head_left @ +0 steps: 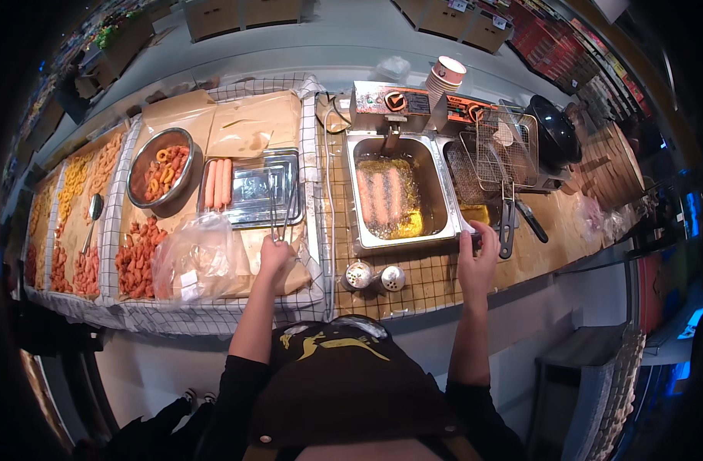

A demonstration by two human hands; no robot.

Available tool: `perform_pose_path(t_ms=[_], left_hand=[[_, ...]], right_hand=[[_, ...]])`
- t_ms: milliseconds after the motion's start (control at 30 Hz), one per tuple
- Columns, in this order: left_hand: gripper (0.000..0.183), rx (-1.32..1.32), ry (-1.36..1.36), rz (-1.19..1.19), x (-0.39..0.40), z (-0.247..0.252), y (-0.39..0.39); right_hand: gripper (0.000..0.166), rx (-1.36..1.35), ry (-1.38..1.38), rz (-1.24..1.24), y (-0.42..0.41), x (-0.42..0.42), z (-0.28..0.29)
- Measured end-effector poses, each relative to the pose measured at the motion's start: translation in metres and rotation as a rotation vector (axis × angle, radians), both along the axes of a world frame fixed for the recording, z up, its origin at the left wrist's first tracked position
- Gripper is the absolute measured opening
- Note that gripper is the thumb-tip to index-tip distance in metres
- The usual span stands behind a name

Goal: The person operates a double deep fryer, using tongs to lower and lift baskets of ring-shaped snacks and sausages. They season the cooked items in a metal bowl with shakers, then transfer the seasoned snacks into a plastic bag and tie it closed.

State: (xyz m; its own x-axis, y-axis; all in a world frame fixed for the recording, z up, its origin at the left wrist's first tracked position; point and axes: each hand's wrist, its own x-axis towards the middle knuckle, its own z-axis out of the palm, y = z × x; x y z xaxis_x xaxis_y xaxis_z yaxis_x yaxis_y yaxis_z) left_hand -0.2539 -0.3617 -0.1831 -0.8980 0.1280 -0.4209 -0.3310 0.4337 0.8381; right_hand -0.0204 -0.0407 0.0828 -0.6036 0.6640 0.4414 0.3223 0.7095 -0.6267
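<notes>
My left hand (277,253) is closed round a pair of metal tongs (279,210), whose arms reach over a metal tray with a clear lid (263,187). Several skewered sausages (218,183) lie at that tray's left end. Hot oil bubbles in the left steel fryer basin (438,227), around more sausages (380,193). At the front edge of the right fryer basin, my right hand (479,250) has its fingers curled at a pale object; whether it grips this cannot be told. Two shakers (358,275) (393,278) stand between my hands, in front of the fryer.
A steel bowl (161,167) holds fried pieces and rings. Piles of fried food (138,259), a plastic bag (198,253) and a spoon (92,222) lie left. Wire baskets (507,150), a black-handled tool (532,220) and stacked paper cups (446,75) are at the right.
</notes>
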Motion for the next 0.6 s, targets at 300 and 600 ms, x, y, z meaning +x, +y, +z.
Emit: perform_pose_path(t_ms=[300, 600], left_hand=[[0.021, 0.731, -0.179, -0.392, 0.097, 0.139, 0.048], [0.04, 0.815, -0.541, -0.849, 0.127, 0.16, 0.066]], right_hand=[[0.067, -1.178, -0.1, 0.706, -0.143, -0.089, -0.096], [0.028, -1.507, 0.0, 0.481, -0.087, -0.064, -0.066]])
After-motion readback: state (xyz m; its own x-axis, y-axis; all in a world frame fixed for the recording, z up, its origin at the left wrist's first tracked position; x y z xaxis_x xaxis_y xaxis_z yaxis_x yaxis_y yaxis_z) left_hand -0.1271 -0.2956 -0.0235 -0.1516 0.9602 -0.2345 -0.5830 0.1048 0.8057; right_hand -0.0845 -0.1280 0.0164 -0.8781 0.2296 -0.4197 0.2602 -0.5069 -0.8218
